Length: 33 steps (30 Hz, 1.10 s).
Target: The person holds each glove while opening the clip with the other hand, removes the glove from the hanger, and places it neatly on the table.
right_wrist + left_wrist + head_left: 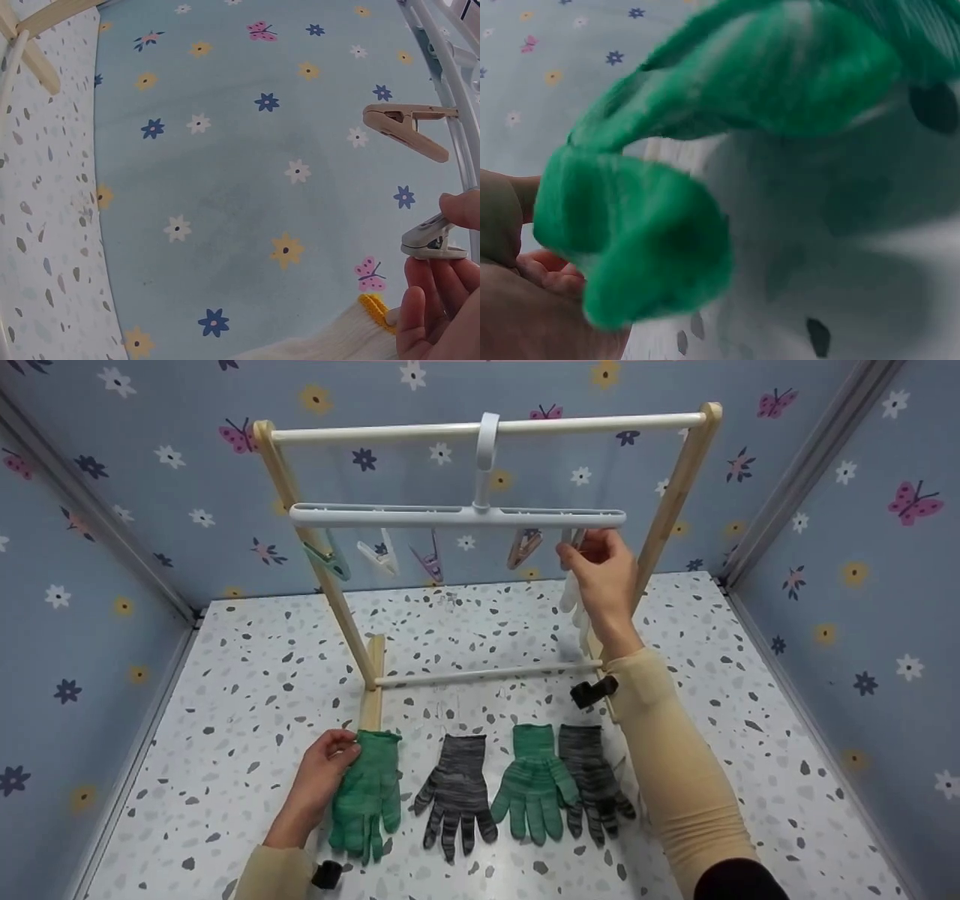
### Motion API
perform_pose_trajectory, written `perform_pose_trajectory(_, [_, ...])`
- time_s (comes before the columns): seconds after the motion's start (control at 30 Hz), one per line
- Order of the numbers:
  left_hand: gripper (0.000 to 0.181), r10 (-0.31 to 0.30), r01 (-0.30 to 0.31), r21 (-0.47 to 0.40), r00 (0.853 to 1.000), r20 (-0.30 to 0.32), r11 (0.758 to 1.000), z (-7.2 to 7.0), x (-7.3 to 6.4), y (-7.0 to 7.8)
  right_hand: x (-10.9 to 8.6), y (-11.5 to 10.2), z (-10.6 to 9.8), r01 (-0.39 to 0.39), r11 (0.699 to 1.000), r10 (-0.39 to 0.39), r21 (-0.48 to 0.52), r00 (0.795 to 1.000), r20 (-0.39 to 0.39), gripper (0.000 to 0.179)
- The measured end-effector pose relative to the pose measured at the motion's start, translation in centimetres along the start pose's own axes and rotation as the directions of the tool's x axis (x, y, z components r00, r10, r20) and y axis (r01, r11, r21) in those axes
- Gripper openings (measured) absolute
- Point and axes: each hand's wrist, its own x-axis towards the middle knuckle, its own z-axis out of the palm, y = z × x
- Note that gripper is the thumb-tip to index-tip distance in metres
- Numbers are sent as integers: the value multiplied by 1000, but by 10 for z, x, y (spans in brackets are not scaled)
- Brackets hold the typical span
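My right hand (604,570) is up at the right end of the white hanger (450,517). Its thumb and fingers pinch a grey clothespin (427,238). A white knitted glove (330,334) with a yellow cuff edge hangs just beside these fingers, partly hidden by the hand. Low at the left, my left hand (319,776) holds a green glove (367,791) at its cuff. In the left wrist view this glove fills much of the picture, bent and folded, with the fingers partly behind it.
A wooden rack (671,495) carries the hanger on its top bar. Green (328,561), white (381,559), purple (430,562) and beige (523,547) clothespins hang from it. On the speckled table (255,660) lie a grey glove (459,780), another green glove (534,787) and a dark glove (589,765).
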Motion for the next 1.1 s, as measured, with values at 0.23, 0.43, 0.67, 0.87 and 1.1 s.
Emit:
perform_pose_trajectory(0.23, [25, 78, -75, 106, 996, -31, 992, 4, 5, -10, 0, -2, 0, -12, 1000, 12, -10, 1000, -8, 30])
perform_pose_trajectory(0.43, [23, 150, -142, 191, 988, -26, 971, 12, 6, -15, -1, -3, -3, -12, 997, 10, -74, 1000, -29, 32])
perform_pose_trajectory(0.67, [22, 180, -169, 229, 983, -32, 959, 18, 4, -16, -2, -3, -3, 44, 991, -47, -126, 999, -24, 39])
perform_pose_trajectory(0.87, [25, 159, -141, 253, 986, -52, 957, 17, 3, -13, -5, -3, -4, 58, 987, -63, -150, 998, -28, 45])
perform_pose_trajectory(1.1, [26, 175, -151, 237, 981, -82, 960, 16, 3, -8, -4, -4, -3, 59, 987, -62, -152, 998, -18, 44])
